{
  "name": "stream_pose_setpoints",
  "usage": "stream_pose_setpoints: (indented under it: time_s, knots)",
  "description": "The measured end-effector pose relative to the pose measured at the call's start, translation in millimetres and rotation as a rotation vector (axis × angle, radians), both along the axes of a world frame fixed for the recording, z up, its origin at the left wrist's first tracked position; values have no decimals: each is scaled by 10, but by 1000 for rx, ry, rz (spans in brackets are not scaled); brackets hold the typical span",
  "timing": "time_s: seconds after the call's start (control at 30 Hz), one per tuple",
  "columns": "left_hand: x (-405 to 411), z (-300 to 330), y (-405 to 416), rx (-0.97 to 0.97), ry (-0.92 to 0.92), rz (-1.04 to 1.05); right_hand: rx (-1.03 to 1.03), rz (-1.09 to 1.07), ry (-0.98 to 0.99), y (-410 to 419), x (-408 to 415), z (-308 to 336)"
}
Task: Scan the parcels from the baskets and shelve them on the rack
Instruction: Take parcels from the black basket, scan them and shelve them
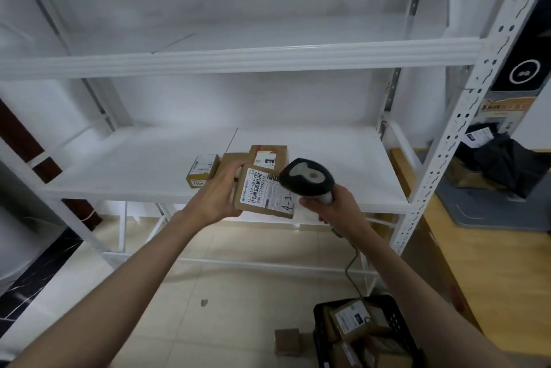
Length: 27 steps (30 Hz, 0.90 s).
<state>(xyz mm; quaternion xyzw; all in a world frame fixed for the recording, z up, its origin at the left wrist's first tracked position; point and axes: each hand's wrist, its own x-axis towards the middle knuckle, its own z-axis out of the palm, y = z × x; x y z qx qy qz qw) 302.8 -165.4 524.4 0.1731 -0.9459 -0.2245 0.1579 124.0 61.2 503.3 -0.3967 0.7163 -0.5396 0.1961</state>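
My left hand (pixel 219 193) grips a brown cardboard parcel (pixel 262 194) by its left side, its white barcode label facing up. My right hand (pixel 334 206) holds a black and grey barcode scanner (pixel 307 178) whose head hangs just over the label's right end. Both are in front of the white rack's middle shelf (pixel 143 165). On that shelf behind the held parcel lie three small brown parcels: one on the left (pixel 202 169), one in the middle (pixel 235 160) partly hidden by my fingers, one on the right (pixel 269 157).
A black basket (pixel 396 317) with several parcels stands on the tiled floor at lower right, and a small brown box (pixel 286 341) lies beside it. The scanner's cable (pixel 351 266) runs down toward the basket. The rack's upright post (pixel 465 117) rises at right, beside a wooden surface with black bags.
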Motion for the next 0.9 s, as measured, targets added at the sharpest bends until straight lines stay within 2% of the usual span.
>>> stream_pose_setpoints:
  time_s: [0.17, 0.33, 0.9]
  knots:
    - [84, 201, -197, -196, -133, 31, 57, 75, 427, -154, 219, 48]
    - [168, 314, -296, -277, -182, 42, 100, 107, 570, -225, 311, 98]
    - [-13, 306, -390, -329, -204, 40, 123, 126, 584, -261, 132, 234]
